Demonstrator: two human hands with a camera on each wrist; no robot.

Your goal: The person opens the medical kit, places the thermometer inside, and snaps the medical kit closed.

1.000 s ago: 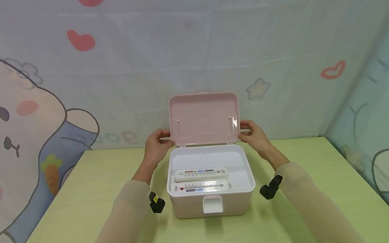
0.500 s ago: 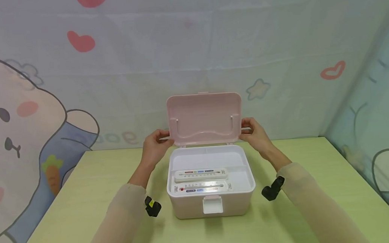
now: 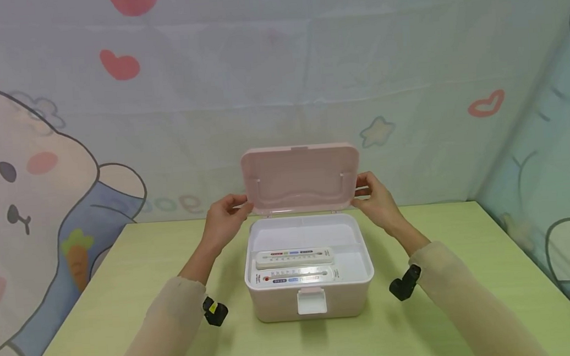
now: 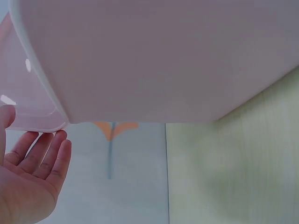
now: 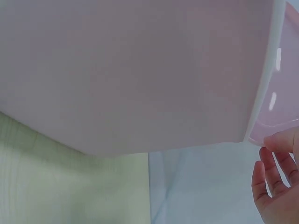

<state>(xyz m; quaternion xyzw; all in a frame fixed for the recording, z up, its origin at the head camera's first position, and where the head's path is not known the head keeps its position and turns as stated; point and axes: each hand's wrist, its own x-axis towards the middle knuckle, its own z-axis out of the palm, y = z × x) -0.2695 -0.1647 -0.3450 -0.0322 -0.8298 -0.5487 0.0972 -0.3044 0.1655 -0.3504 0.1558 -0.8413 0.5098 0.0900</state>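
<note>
A pink storage box with a white inner tray stands on the table, its pink lid raised and leaning somewhat forward over the hinges. My left hand holds the lid's left edge, thumb to the inside and fingers behind, as the left wrist view also shows. At the right edge, my right hand pinches the lid the same way. Two white thermometers lie side by side in the tray, a rear one and a front one. A white latch hangs on the front.
The pale green-yellow table reaches back to a cartoon-printed curtain. A second printed cloth borders the right side. Black wrist cameras sit on both sleeves.
The lid has tipped forward, its top edge coming lower and nearer, with both hands keeping hold of its sides. Both forearms have spread slightly outward. The box and thermometers stay put.
</note>
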